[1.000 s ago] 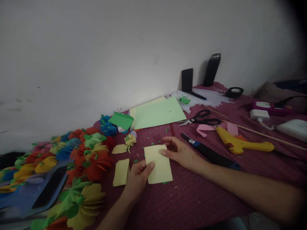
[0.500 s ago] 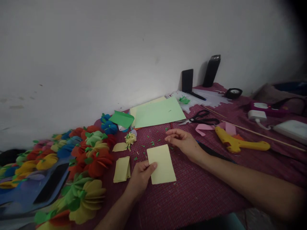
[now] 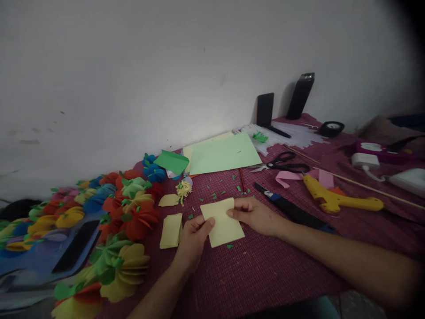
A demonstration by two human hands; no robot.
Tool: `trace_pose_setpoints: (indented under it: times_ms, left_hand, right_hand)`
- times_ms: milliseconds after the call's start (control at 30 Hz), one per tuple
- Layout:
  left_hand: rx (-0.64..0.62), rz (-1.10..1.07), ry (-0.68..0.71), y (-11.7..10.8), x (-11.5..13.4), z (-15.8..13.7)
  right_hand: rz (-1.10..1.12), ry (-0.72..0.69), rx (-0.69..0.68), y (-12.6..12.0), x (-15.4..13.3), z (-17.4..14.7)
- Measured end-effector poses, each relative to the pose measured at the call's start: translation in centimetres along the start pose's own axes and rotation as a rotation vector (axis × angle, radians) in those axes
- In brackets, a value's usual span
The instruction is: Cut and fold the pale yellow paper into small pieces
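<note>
A pale yellow sheet of paper (image 3: 223, 228) is held between both hands above the dark red checked cloth (image 3: 265, 270). My left hand (image 3: 195, 237) pinches its left edge, thumb on top. At the right edge, the thumb and fingers of my right hand (image 3: 254, 215) grip it near the upper corner. Left of my left hand lies a small stack of yellow paper pieces (image 3: 171, 230). Behind that stack are a cut yellow piece (image 3: 168, 200) and a heap of yellow shreds (image 3: 183, 189). Green paper scraps (image 3: 214, 196) are scattered beyond the sheet.
Many coloured paper flowers (image 3: 133, 212) fill the left side. Large light green paper (image 3: 226, 155) lies by the wall. To the right are scissors (image 3: 285, 164), a yellow glue gun (image 3: 338, 197), a black and blue cutter knife (image 3: 295, 210), a red pencil (image 3: 242, 180) and a thin stick (image 3: 365, 184).
My right hand has come down and left to take hold of the sheet's right edge. The sheet is now turned and raised slightly. The cutter knife and red pencil show more fully.
</note>
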State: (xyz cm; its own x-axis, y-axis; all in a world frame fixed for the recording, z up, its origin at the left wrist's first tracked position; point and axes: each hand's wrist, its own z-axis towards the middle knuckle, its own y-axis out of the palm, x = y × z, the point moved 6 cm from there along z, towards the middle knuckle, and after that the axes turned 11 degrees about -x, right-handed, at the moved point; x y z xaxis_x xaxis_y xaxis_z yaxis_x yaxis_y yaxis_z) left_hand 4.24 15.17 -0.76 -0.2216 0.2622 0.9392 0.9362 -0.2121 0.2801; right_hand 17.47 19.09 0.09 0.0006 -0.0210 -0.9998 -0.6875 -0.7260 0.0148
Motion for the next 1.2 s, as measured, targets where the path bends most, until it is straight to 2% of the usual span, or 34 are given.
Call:
trace_pose_setpoints:
  times_ms: [267,467,667,800,967,1133,1200]
  left_hand:
    - [0.022,-0.126,-0.016,0.3,0.6,-0.2]
    - [-0.043,-0.215,-0.061,0.3,0.3,-0.1]
    - [0.007,-0.034,-0.052,0.2,0.2,-0.1]
    - [-0.006,0.004,0.000,0.0,0.3,0.0]
    - [0.027,0.110,0.056,-0.7,0.7,0.0]
    - [0.045,0.135,0.045,-0.7,0.9,0.0]
    - [0.049,0.133,0.052,-0.6,1.0,0.0]
  right_hand:
    - [-0.002,-0.019,0.066,-0.3,-1.1,-0.3]
    - [-0.209,-0.070,0.066,-0.2,-1.4,-0.4]
    - [-0.369,-0.120,0.035,0.0,-1.5,-0.5]
    - [-0.286,-0.119,0.011,0.1,-1.8,-0.5]
    - [0.008,-0.026,0.053,-0.5,-1.5,-0.4]
    - [-0.134,0.101,-0.041,0.2,-0.4,-0.3]
    - [-0.124,0.127,-0.059,0.3,0.0,-0.3]
